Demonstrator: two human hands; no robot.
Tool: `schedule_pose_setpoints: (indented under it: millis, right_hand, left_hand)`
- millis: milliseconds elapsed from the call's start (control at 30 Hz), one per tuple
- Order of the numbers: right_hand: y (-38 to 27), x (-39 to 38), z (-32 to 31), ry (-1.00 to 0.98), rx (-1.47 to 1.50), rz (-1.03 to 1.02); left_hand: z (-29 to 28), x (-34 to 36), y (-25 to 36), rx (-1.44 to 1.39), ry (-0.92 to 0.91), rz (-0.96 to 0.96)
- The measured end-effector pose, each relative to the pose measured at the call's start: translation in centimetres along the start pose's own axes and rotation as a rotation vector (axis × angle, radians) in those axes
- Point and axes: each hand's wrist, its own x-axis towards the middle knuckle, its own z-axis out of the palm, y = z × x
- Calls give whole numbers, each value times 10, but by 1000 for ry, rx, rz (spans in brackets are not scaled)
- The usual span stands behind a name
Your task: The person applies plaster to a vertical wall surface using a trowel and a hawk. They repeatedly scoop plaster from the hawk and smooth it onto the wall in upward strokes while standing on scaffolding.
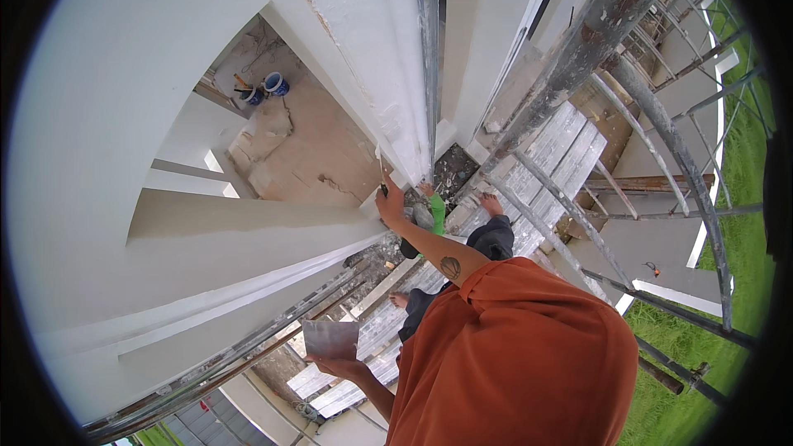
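Two buckets [277, 83] stand on a floor [306, 144]; grass [748, 264] lies beyond scaffold poles [591, 37].

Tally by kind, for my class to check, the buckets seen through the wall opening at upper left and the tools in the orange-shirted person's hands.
Buckets: 2
Flat grey plate, in the left hand: 1
Thin-bladed tool, in the right hand: 1
Total: 4

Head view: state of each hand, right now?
Left hand: holding a flat grey plate.
Right hand: closed on a thin, dark-handled tool.
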Motion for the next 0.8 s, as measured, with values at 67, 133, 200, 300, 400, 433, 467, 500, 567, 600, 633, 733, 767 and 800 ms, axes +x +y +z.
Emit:
schedule_pose_setpoints:
  millis: [67,133,200,300,400,433,467,500,567,600,633,733,767,800]
  right_hand:
    - [-1,6,-30,55,0,119]
    - [17,12,-41,98,-65,78]
    - [61,38,-35,173,-124,-28]
    - [67,68,-24,186,-25,126]
    - [53,78,1,305,-52,110]
    - [45,76,17,362,-65,86]
    - [38,69,37,413,-80,61]
    - [32,58,50,460,-98,35]
    - [16,36,43,249,22,247]
    - [19,18,39,146,14,104]
    - [24,-3,36,35,3,-35]
    - [16,-62,21,-282,21,66]
    - [2,-78,2,-476,60,191]
    - [-17,-92,-21,-569,68,70]
  left_hand:
    - [15,4,2,22,-56,7]
    - [27,-7,25,30,-58,4]
    - [28,-10,33,52,-17,2]
    - [23,-7,30,43,-27,27]
    - [15,-4,24,39,0,25]
    - [15,-5,23,40,20,18]
    - [17,-8,24,34,26,24]
    - [18,-14,26,28,37,27]
    - [31,-18,31,15,-17,-1]
    - [32,-20,27,3,-40,3]
    - [32,-22,19,-7,-55,3]
    - [36,-24,10,-92,-88,-127]
    - [34,-19,0,-173,-129,-194]
    - [36,-14,-5,-259,-171,-256]
